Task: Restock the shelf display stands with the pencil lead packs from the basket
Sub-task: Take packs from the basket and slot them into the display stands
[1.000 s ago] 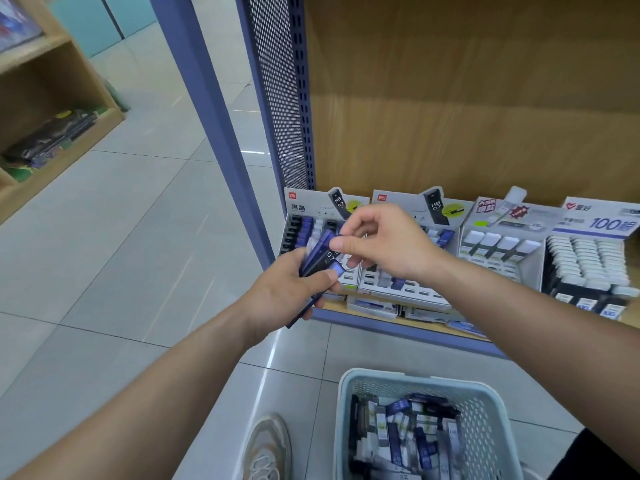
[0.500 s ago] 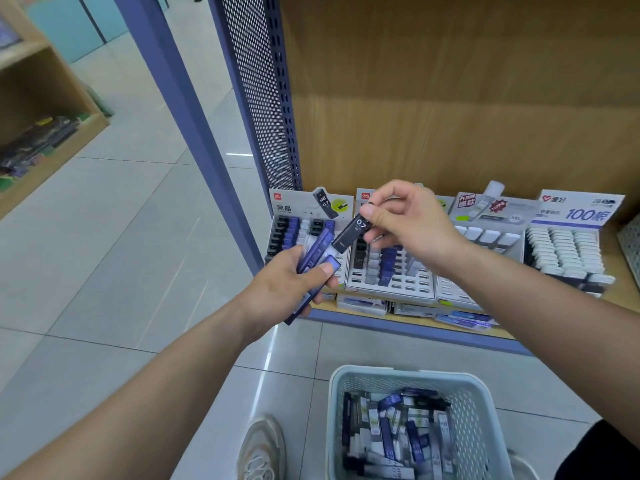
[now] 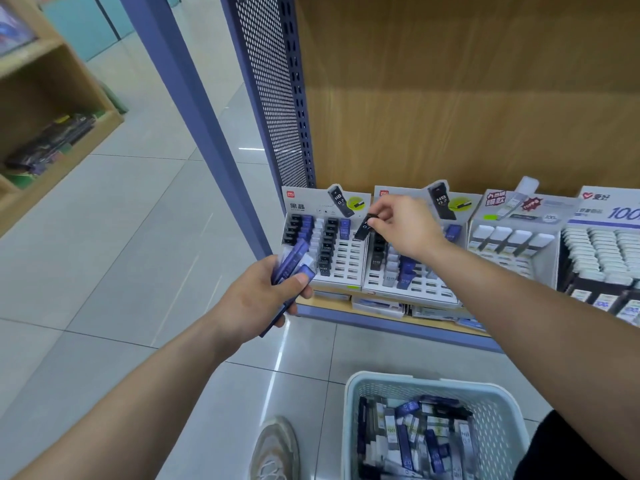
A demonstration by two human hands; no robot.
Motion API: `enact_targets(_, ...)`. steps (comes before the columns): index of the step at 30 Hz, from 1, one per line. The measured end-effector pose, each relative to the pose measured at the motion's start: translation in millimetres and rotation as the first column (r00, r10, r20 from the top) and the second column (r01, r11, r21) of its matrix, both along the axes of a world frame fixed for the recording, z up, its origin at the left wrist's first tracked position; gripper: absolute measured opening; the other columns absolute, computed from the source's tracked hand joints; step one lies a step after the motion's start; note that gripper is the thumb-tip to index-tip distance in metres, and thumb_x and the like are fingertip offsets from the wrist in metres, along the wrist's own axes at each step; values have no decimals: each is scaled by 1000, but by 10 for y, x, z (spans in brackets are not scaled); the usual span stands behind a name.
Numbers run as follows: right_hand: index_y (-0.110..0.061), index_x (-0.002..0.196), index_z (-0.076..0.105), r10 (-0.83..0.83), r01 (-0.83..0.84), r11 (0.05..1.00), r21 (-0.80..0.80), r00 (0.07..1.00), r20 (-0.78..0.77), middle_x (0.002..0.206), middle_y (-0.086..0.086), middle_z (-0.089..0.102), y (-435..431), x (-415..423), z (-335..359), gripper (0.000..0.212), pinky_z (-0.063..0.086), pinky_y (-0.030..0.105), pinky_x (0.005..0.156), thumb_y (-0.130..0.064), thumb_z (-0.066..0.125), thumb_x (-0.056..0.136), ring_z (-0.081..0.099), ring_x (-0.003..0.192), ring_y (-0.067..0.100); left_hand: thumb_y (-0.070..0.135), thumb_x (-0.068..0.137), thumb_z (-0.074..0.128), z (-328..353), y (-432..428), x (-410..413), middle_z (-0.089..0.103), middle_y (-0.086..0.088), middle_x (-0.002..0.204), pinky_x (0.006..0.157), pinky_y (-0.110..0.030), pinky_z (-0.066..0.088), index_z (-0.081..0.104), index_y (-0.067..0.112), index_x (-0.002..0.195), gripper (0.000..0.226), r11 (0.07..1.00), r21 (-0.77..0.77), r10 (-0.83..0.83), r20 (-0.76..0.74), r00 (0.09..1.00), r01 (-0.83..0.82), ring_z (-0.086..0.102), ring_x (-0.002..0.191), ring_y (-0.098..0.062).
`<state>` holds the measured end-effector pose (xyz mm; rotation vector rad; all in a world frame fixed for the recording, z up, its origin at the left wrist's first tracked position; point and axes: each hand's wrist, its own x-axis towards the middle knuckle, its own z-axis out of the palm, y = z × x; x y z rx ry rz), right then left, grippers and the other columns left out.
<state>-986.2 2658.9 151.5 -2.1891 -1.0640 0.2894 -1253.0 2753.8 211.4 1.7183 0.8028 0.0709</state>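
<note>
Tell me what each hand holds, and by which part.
The right hand pinches one black pack by its upper end. The left hand clasps a bunch of blue packs around their middle, thumb across the front.

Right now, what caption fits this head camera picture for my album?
Right hand carries a black lead pack to the display stand; left hand grips blue packs.

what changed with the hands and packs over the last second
The right hand pulled one black pencil lead pack out of the bundle and carried it up and away toward the display stands, where it now hangs above the slots, not yet inserted. The left hand stayed put, gripping the blue lead packs. The basket is as full as before.
</note>
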Motion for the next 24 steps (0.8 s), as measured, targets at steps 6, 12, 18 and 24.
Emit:
enact_targets(6, -30, 88, 69, -95, 100, 993, -58, 993, 73, 82, -11, 67, 282, 143, -341, 5, 57, 40, 76, -25, 71, 90, 65, 82, 18, 24, 104, 57, -1, 105, -88, 73, 2, 86, 54, -25, 49, 62, 16, 103, 10, 1000, 12, 21, 5, 1000, -21, 55, 62, -11)
enact_targets(12, -34, 92, 70, -103, 124, 986, -111, 979, 179, 83, -14, 66, 362, 163, -513, 2, 55, 35, 69, -33, 71, 91, 65, 88, 19, 25, 103, 58, 22, 147, -89, 73, 5, 84, 55, -25, 48, 62, 16, 103, 10, 999, 11, 40, 22, 999, -41, 56, 61, -11)
enact_targets(18, -36, 101, 71, -67, 129, 975, -182, 949, 309, 90, -2, 70, 385, 122, -577, 9, 41, 32, 63, -37, 68, 93, 58, 103, 24, 25, 103, 59, 46, 151, -63, 74, -1, 90, 58, -27, 50, 64, 18, 105, 9, 998, -17, 65, 34, 997, -64, 57, 63, -10)
enact_targets(24, -36, 102, 73, -65, 125, 979, -163, 941, 333, 84, -2, 68, 389, 108, -581, 11, 40, 32, 63, -35, 69, 92, 57, 103, 25, 28, 103, 58, 46, 211, -126, 72, 8, 79, 55, -28, 48, 63, 15, 103, 14, 993, 25, 112, -10, 994, -112, 56, 57, -8)
